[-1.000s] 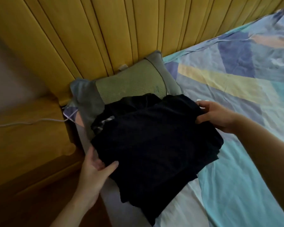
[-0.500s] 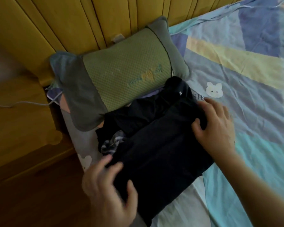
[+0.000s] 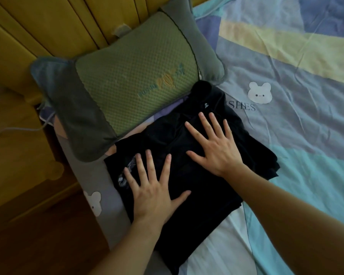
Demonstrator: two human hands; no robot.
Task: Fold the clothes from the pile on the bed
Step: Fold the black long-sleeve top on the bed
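Note:
A stack of folded black clothes (image 3: 205,197) lies flat on the bed near its left edge, just below the pillow. My left hand (image 3: 153,189) presses on the stack's left part with fingers spread and straight. My right hand (image 3: 214,145) lies flat on the upper right part, fingers also spread. A bit of grey print shows at the stack's left side beside my left fingers. A small white tag shows near the top of the stack.
A green and grey pillow (image 3: 127,76) leans against the yellow padded headboard (image 3: 58,26). The patchwork bed sheet (image 3: 296,96) with white bear prints stretches to the right. A wooden nightstand (image 3: 14,155) with a white cable stands left of the bed.
The black clothes were held up in both hands, then set down on the bed. Both hands have let go and now press flat on the stack.

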